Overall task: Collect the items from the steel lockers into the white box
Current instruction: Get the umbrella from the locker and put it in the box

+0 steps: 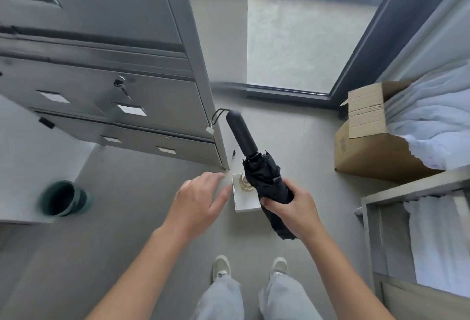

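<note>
1. right hand (292, 207), lower centre-right of frame: fingers and thumb curled round the canopy end of a folded black umbrella (264, 179), firm grip, palm turned away from the camera.
2. umbrella runs tilted up and left from that hand; its black handle (240, 134) points toward frame centre, and a thin wrist cord (218, 116) loops off the handle's tip. the canopy's far end sticks out below the hand.
3. left hand (201, 195), just left of centre: fingers straight and loosely together, thumb out to the side, holding nothing. fingertips sit close to the white box in the view; contact cannot be told.
4. white box (244, 202) on the floor, centre of frame, partly hidden behind the umbrella and right hand. something pale and rounded (246, 184) lies in it; too small to name.
5. steel lockers (101, 70) fill the upper left, grey, drawers with white labels; a key (121, 85) hangs in one lock. their bottom corner stands just beside the box.
6. dark green bucket (63, 199) at left, lying tipped with its mouth toward the camera.
7. cardboard box (368, 146) at right, flap open, against white bedding (432, 126).
8. pale shoes (221, 267) at bottom centre.
</note>
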Tool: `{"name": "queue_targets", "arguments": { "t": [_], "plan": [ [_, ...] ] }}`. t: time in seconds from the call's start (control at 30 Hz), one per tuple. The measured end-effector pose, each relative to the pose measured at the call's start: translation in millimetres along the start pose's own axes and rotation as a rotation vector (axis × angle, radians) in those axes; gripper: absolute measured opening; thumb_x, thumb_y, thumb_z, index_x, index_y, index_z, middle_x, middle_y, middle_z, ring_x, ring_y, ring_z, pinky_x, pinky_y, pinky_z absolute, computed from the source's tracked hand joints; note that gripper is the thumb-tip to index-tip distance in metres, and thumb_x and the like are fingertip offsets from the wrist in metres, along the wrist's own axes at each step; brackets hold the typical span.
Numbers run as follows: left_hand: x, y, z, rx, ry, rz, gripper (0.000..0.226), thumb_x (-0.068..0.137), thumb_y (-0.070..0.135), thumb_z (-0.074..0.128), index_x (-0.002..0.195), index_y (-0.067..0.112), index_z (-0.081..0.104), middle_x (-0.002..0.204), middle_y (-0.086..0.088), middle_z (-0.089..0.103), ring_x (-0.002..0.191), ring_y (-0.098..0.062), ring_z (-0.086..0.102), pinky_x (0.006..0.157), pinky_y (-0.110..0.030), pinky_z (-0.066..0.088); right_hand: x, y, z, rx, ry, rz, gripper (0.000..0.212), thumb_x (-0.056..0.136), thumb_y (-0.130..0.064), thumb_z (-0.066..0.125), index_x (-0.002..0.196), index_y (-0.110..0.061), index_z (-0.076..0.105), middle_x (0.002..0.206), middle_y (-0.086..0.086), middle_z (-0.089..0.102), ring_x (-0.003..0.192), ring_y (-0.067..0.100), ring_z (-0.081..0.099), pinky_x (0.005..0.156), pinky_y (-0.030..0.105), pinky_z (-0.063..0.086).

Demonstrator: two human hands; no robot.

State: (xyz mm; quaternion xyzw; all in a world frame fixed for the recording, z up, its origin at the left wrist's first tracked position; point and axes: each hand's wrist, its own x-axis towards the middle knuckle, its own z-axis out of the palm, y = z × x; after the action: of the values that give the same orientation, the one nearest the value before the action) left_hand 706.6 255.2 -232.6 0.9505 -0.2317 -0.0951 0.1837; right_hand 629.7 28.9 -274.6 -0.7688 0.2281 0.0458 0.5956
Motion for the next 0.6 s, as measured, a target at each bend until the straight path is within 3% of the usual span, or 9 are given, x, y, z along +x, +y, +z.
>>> {"name": "queue_targets", "arguments": {
  "t": [0.2, 0.43, 0.6],
  "plan": [
    [21, -11, 97, -0.036, -0.055, -0.119, 0.057, 0.095, 0.056, 0.025, 0.127, 0.021, 0.057, 0.123, 0.008, 0.062, 0.111, -0.015, 0.058, 0.09, -0.034, 0.043, 56, 84, 11, 0.08, -0.052, 0.105, 0.022, 0.068, -0.031, 0.083, 0.086, -0.029, 0.072, 0.075, -0.002, 0.072, 0.074, 0.023, 0.069, 0.068, 0.035, 0.056],
    [53, -50, 224, -0.136, -0.125, -0.209, 0.039, 0.101, 0.048, 0.037, 0.124, 0.024, 0.056, 0.12, 0.008, 0.062, 0.108, -0.015, 0.06, 0.092, -0.04, 0.046, 105, 192, 41, 0.183, -0.051, 0.182, 0.018, 0.077, -0.016, 0.084, 0.088, -0.025, 0.073, 0.077, -0.005, 0.073, 0.07, 0.01, 0.066, 0.064, 0.017, 0.052],
    [87, -88, 319, -0.162, -0.132, -0.202, 0.042, 0.1, 0.05, 0.036, 0.127, 0.023, 0.056, 0.125, 0.009, 0.061, 0.113, -0.013, 0.059, 0.094, -0.041, 0.046, 155, 268, 64, 0.197, -0.02, 0.145, 0.021, 0.073, -0.025, 0.082, 0.092, -0.026, 0.073, 0.077, -0.004, 0.074, 0.07, 0.011, 0.067, 0.063, 0.019, 0.054]
  ]
}}
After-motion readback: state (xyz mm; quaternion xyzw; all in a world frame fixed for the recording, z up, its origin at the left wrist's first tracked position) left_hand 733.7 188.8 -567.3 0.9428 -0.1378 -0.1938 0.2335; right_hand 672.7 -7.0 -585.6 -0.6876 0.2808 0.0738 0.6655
